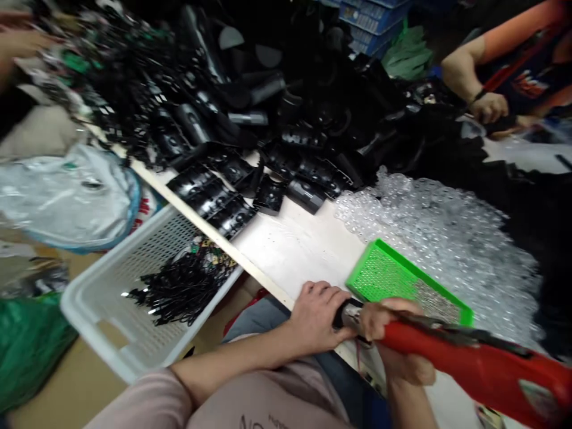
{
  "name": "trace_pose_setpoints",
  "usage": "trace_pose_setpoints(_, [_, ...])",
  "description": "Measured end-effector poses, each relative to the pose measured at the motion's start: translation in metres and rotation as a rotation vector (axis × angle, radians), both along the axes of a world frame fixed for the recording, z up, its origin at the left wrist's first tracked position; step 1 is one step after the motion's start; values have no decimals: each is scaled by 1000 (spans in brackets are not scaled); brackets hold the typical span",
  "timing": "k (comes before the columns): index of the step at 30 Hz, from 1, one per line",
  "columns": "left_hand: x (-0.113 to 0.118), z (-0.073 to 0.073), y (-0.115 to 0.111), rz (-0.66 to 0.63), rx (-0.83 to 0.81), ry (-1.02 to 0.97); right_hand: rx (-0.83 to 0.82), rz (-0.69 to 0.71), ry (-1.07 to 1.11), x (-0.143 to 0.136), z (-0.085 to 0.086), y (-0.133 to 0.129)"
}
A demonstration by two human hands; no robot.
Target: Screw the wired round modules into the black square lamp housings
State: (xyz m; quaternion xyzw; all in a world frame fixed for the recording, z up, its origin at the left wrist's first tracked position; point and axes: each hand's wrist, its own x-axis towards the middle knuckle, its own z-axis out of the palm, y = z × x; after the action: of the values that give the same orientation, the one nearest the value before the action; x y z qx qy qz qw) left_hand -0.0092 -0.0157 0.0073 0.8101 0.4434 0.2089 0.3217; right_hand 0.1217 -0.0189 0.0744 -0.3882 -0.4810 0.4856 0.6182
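Observation:
Near the front edge of the white table (304, 244), my left hand (319, 316) has its fingers wrapped on a small black part (343, 313). My right hand (397, 345) is closed round the front of a red power tool (482, 369), whose metal tip end points at the black part. Just beyond my hands lies a green mesh tray (384, 274) with many small screws (435, 301) in its right portion. Rows of black curved housings (210, 199) stand along the table edge to the left.
Clear plastic pieces (447, 232) are heaped behind the tray. A white basket (93, 304) with black cables stands at the left, by a white sack (67, 196). Another person's hand (489, 109) works at the back right. Blue crates (370, 18) are stacked behind.

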Motion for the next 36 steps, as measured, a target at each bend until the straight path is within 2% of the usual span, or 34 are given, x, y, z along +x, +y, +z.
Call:
trace_pose_setpoints(2, [-2, 0, -1, 8, -6, -1, -38, -58, -2, 8, 6, -4])
trace_pose_setpoints(4, [-4, 0, -1, -3, -17, -21, -84, -166, -158, 20, 10, -9])
trace_pose_setpoints(6, [-8, -1, 0, -25, -26, -51, -185, -284, -527, 33, 8, -17])
trace_pose_setpoints(7, [-9, -1, 0, -37, -30, -60, -256, -301, -751, 37, 4, -22])
trace_pose_setpoints(9, [-11, -2, 2, -53, -34, -54, -371, -232, -1103, 40, -6, -32])
trace_pose_setpoints(10, [-12, -3, 3, -57, -34, -45, -399, -176, -1205, 38, -13, -37])
trace_pose_setpoints(11, [-12, -3, 4, -61, -31, -34, -395, -144, -1250, 35, -19, -40])
trace_pose_setpoints(14, [-10, -1, 7, -60, -10, -5, -367, -165, -1278, 25, -31, -45])
trace_pose_setpoints(16, [-8, 1, 8, -62, 5, 12, -374, -165, -1254, 20, -34, -46])
trace_pose_setpoints(20, [-4, 5, 8, -78, 29, 25, -316, -269, -1253, 17, -33, -47])
trace_pose_setpoints(22, [-4, 4, 8, -82, 41, 21, -318, -264, -1177, 25, -31, -48])
trace_pose_setpoints(24, [-6, 0, 9, -84, 58, 15, -370, -309, -940, 38, -28, -49])
trace_pose_setpoints(26, [-9, -4, 10, -84, 83, 10, -395, -448, -543, 54, -25, -51])
trace_pose_setpoints(28, [-10, -5, 9, -77, 131, -18, -349, -583, -119, 66, -22, -57])
trace_pose_setpoints(30, [-6, -2, 3, -100, 184, -94, -294, -647, 167, 69, -18, -65])
trace_pose_setpoints(33, [13, 10, -16, -290, 119, -242, -242, -670, 284, 59, -3, -80])
trace_pose_setpoints(36, [36, 21, -46, -534, -175, -341, -140, -612, 202, 44, 24, -102])
